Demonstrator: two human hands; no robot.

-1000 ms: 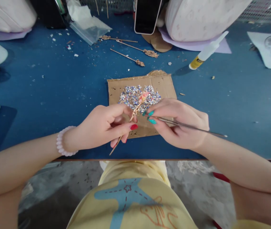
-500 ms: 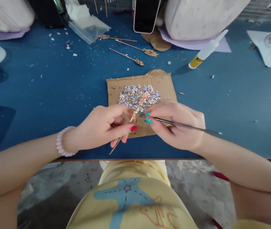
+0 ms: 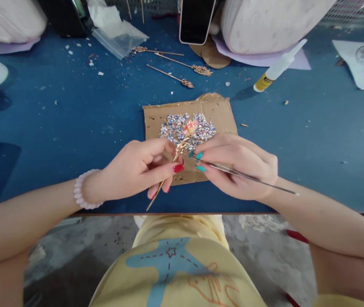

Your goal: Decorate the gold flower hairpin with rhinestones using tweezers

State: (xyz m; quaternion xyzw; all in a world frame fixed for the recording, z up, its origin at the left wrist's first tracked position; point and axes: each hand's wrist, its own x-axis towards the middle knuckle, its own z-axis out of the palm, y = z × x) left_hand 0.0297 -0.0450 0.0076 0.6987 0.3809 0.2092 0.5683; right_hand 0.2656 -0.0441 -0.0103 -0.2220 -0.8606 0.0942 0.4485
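Between the thumb and fingers of my left hand (image 3: 146, 168) is a gold hairpin (image 3: 181, 147), its stick slanting down to the left. The hairpin's ornate head carries a pinkish flower shape and points away from me. My right hand (image 3: 241, 166) pinches a pair of thin metal tweezers (image 3: 248, 175), whose tips are close beside the hairpin; whether they grip anything is too small to see. Beneath both hands lies a piece of cardboard (image 3: 156, 110) bearing a spread of glittering blue, white and pink chips (image 3: 175, 128).
Several gold hairpins (image 3: 186, 83) lie beyond the cardboard, near a plastic bag (image 3: 120, 40). A glue bottle (image 3: 263, 82) stands to the right. A phone (image 3: 197, 21) is at the back. White tape (image 3: 1, 72) sits at the left. Small scraps dot the blue table (image 3: 297, 128).
The hairpin has been turned in my left hand, so its pink flower head now faces me more fully. The tweezers have shifted slightly, their rear end tilting lower.
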